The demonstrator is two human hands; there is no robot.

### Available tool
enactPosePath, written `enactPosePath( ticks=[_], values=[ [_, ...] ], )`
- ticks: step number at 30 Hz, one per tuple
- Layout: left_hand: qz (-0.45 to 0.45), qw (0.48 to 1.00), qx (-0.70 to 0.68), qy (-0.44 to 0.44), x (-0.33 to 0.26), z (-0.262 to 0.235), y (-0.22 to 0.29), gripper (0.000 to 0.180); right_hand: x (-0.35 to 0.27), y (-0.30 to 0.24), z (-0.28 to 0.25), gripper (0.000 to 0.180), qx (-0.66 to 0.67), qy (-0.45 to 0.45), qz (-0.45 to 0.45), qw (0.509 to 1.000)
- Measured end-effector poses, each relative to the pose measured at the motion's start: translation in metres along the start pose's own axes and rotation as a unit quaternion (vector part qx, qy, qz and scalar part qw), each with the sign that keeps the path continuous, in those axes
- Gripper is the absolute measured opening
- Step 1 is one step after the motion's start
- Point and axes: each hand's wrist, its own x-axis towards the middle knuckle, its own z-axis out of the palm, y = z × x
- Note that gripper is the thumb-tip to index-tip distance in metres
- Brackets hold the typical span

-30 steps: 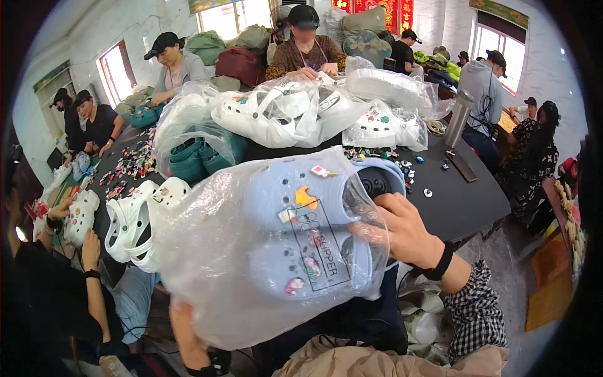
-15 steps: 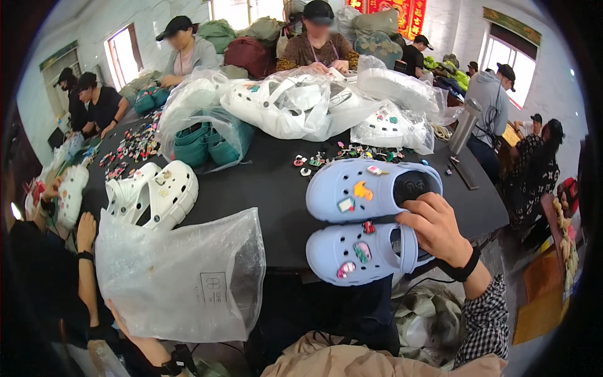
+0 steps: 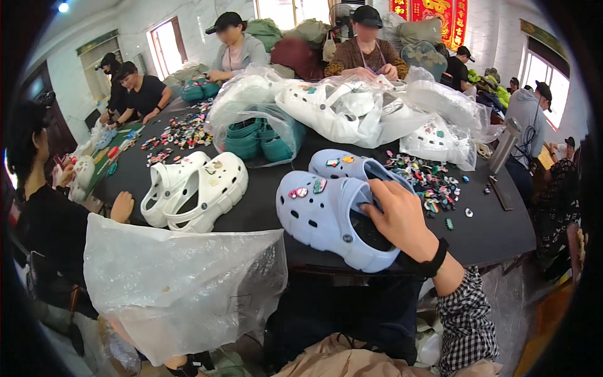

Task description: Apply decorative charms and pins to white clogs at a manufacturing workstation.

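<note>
Right hand (image 3: 402, 217) gripping the pair of pale blue clogs (image 3: 333, 210), fingers (image 3: 377, 200) hooked inside the heel opening of the nearer one, thumb side out of sight. Clogs side by side at the near edge of the black table (image 3: 496, 235), toes pointing away toward the far left, small coloured charms pinned in the toe holes. Black band at the right wrist, checked sleeve behind it.

Left hand (image 3: 173, 362) low at the bottom edge of the view, mostly hidden behind a clear plastic bag (image 3: 182, 283); closed on the bag's lower part as far as can be told, exact finger hold not visible. Bag hanging open and crumpled in front of the table's near left edge, apart from the clogs.

Pair of white clogs (image 3: 198, 188) toward the left side of the table, well left of the blue pair. Loose pile of small charms (image 3: 430, 182) just right of the blue clogs, toward the right edge. Bagged teal clogs (image 3: 260, 138) near the table's middle; bagged white clogs (image 3: 352, 110) along the far edge. More charms (image 3: 179, 135) scattered at the far left corner. Other people seated around the far and left edges.
</note>
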Motion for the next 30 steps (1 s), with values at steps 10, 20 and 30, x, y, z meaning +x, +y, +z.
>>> enactPosePath(
  ticks=[10, 20, 30],
  values=[
    [-0.168, 0.981, -0.003, -0.096, -0.035, 0.006, 0.014, 0.051, 0.034, -0.024, -0.008, 0.051, 0.031, 0.087, -0.12, 0.988],
    [-0.111, 0.93, -0.061, -0.344, -0.067, 0.116, 0.094, 0.058, 0.047, -0.111, -0.043, 0.109, 0.236, -0.127, -0.333, 0.904],
    [0.026, 0.94, 0.099, -0.324, -0.07, 0.158, 0.141, 0.032, 0.062, -0.075, -0.04, 0.044, 0.129, 0.179, -0.212, 0.952]
  ],
)
